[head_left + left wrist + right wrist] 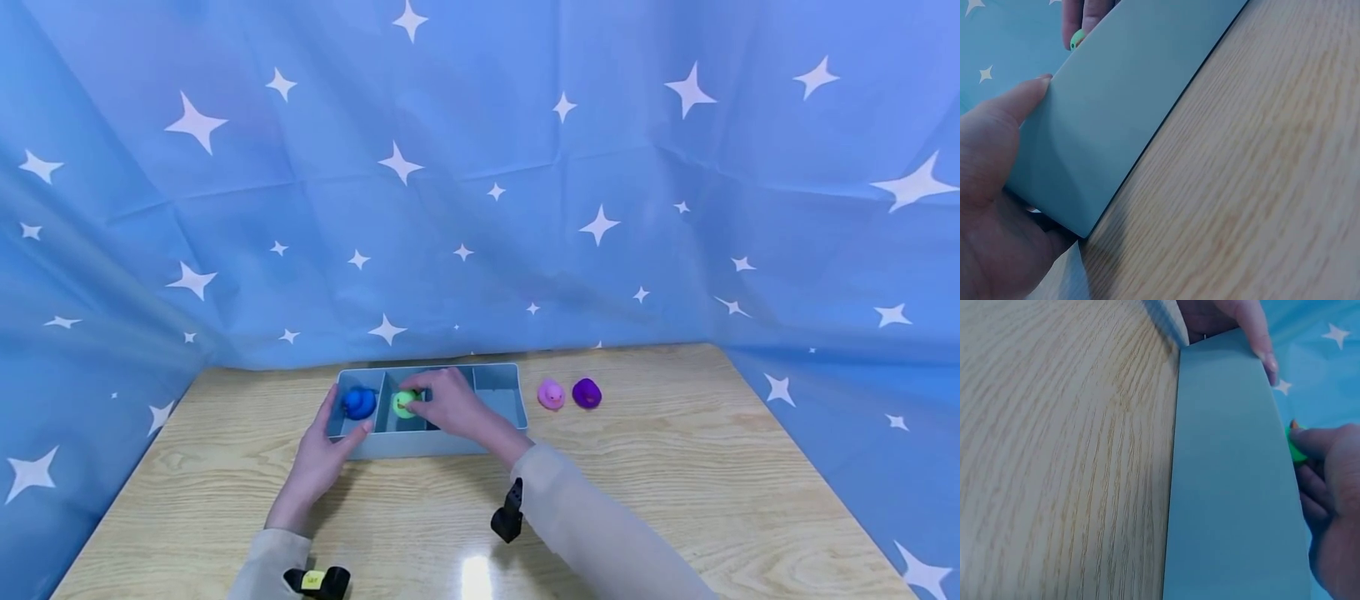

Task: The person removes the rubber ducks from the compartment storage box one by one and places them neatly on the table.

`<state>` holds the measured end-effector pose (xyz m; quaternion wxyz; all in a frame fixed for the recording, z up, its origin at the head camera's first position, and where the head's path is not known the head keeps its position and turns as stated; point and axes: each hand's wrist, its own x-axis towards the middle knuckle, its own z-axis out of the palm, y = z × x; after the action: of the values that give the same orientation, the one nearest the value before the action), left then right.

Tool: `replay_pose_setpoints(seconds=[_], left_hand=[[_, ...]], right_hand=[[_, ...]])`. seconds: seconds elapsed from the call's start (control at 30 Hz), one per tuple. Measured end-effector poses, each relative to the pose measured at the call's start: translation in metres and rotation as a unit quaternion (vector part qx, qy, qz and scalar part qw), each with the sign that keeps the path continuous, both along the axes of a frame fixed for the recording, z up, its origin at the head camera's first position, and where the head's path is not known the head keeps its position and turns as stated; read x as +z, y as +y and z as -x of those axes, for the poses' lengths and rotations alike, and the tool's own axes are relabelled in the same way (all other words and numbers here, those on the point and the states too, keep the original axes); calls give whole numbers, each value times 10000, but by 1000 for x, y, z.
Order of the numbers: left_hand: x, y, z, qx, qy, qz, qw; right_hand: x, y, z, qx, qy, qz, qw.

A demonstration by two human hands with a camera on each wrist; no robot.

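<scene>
A blue-grey divided box (420,447) stands on the table. At its left end my left hand (318,458) grips it, thumb on the front rim and fingers along the end wall. In the leftmost compartment sits a blue rubber duck (358,403). My right hand (455,404) pinches a light green rubber duck (403,404) in the second compartment from the left. The right wrist view shows the thumb against the green duck (1296,449) just past the rim; the box wall hides its lower part.
To the right of the box, a pink rubber duck (551,394) and a purple rubber duck (587,393) lie side by side on the wooden table (675,467). A blue cloth with white stars (480,217) hangs behind the table and along its sides.
</scene>
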<state>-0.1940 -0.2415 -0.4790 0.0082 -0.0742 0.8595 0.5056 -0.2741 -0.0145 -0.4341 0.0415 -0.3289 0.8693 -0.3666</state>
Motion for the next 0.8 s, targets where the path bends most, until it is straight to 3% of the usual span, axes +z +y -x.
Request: replay_pose_setpoints(seconds=[0.3,0.8], left_hand=[[1,-2,-3,0,-43,27,10000],[0,-1,-2,-40,18,-33,10000]], right_hand=[[8,3,-8,-104,-334,285,9990],[14,27,-16,-36,-284,759,9967]])
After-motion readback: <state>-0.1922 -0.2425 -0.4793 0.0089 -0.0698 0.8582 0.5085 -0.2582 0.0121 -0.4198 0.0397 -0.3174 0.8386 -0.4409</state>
